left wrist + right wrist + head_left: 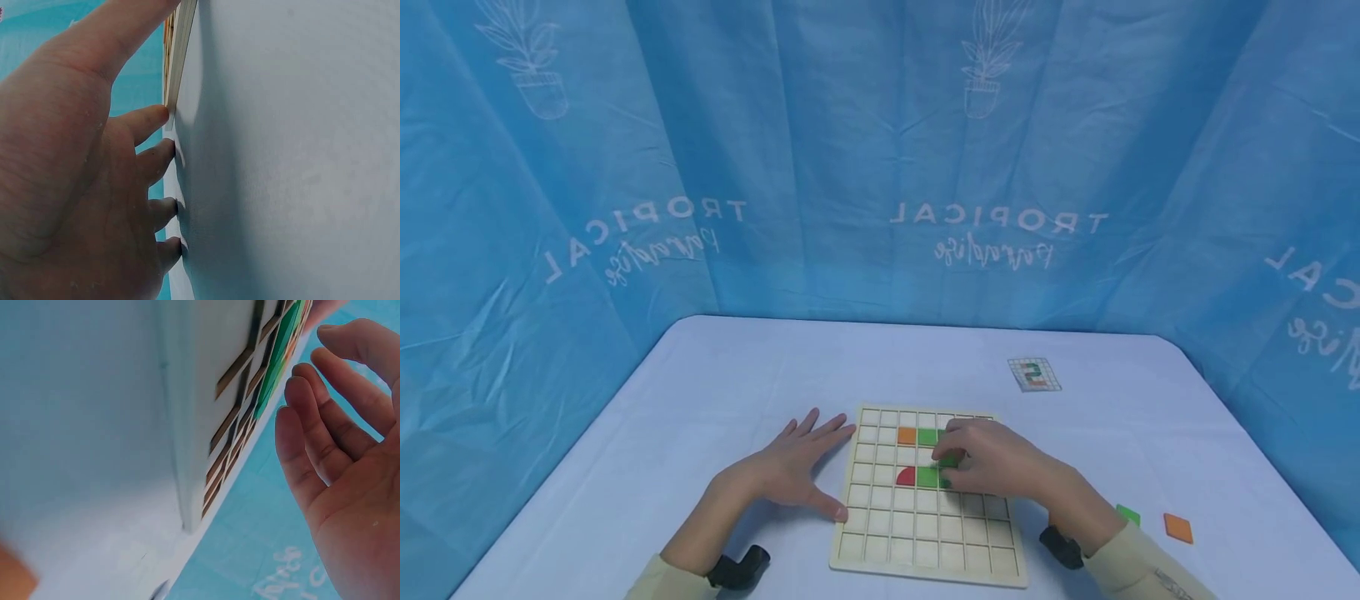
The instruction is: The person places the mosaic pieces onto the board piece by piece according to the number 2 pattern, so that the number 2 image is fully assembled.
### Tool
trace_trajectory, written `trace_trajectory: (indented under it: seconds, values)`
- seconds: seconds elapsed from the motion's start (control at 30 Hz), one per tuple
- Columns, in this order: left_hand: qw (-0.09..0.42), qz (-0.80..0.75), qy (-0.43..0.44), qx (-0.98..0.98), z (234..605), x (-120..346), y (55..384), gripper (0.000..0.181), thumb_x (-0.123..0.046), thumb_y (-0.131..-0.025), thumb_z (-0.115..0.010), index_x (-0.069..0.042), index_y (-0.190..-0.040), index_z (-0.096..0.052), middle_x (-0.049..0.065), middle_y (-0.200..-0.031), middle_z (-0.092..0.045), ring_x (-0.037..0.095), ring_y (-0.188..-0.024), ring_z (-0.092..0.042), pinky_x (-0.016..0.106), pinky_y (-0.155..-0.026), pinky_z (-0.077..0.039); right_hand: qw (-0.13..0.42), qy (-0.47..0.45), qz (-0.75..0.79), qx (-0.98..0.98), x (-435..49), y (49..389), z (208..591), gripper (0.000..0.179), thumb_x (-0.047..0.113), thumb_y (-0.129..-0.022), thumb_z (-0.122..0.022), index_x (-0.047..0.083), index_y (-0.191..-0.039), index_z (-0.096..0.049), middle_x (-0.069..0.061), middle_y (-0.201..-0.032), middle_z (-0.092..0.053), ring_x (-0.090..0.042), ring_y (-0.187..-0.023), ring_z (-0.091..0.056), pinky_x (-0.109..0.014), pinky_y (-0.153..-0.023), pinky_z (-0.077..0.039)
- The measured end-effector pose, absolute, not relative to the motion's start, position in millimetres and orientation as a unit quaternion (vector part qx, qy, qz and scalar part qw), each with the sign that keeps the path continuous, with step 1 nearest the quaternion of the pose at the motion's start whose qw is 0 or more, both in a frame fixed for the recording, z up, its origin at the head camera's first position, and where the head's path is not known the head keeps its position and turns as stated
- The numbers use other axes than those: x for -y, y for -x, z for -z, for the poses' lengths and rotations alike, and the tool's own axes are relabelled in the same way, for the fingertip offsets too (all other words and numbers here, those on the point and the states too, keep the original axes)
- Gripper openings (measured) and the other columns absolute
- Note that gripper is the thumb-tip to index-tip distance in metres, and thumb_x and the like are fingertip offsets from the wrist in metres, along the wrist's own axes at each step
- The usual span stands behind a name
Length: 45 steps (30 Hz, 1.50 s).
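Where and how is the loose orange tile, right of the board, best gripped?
I would pinch the orange square tile by its near and far edges, coming from above: it lies flat, looks thin, and a green tile lies apart on its left.

The person's left hand (793, 468) is lying splayed left of the lower centre, its thumb (827, 504) pointing right. The right hand (988, 457) is arching at lower centre-right, fingers (301, 403) curving loosely, apparently pinching nothing.
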State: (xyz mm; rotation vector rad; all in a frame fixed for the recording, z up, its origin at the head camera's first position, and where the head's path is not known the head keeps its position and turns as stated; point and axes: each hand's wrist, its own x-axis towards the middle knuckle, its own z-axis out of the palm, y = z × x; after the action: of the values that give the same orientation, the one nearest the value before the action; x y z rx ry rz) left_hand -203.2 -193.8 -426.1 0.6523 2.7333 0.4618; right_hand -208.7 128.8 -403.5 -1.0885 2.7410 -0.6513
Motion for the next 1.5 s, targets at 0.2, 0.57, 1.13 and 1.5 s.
trace_trajectory:
  seconds: [0.2,0.57,1.13,1.5]
  values:
    - [0.148,-0.163,-0.225,-0.949,426,195,203,0.12,-0.082,-0.053,-0.07,-0.029,-0.153,-0.028,-0.006,-0.159,-0.016,0.031,-0.145,0.002,0.055,-0.114,-0.001,0.057,0.328,0.208,-0.92,-148,205,404,0.024,0.022,-0.083,-0.071,0.022,-0.107,-0.073,0.014,-0.095,-0.061,-0.004,-0.083,-0.056,-0.026,-0.07,-0.051]
    - [0.146,-0.159,-0.219,-0.952,423,193,203,0.121,-0.082,-0.053,-0.07,-0.029,-0.153,-0.028,-0.004,-0.159,-0.017,0.031,-0.145,0.001,0.054,-0.114,-0.001,0.039,0.292,0.215,-0.931,-185,198,400,0.024,0.021,-0.083,-0.072,0.022,-0.108,-0.071,0.014,-0.092,-0.06,-0.005,-0.08,-0.054,-0.025,-0.066,-0.049]
    - [0.148,-0.17,-0.225,-0.948,423,191,202,0.119,-0.08,-0.055,-0.071,-0.028,-0.153,-0.028,-0.003,-0.159,-0.017,0.031,-0.145,0.002,0.055,-0.114,-0.002,0.06,0.212,0.199,-0.955,-227,184,398,0.026,0.025,-0.08,-0.077,0.026,-0.105,-0.071,0.018,-0.09,-0.058,-0.005,-0.079,-0.052,-0.024,-0.065,-0.049]
    - [0.152,-0.169,-0.22,-0.948,425,192,203,0.12,-0.081,-0.054,-0.07,-0.028,-0.153,-0.028,-0.003,-0.159,-0.017,0.032,-0.145,0.002,0.056,-0.113,-0.001,0.087,0.173,0.209,-0.959,-269,167,406,0.029,0.031,-0.078,-0.079,0.023,-0.104,-0.07,0.015,-0.091,-0.058,-0.005,-0.077,-0.052,-0.025,-0.066,-0.051]
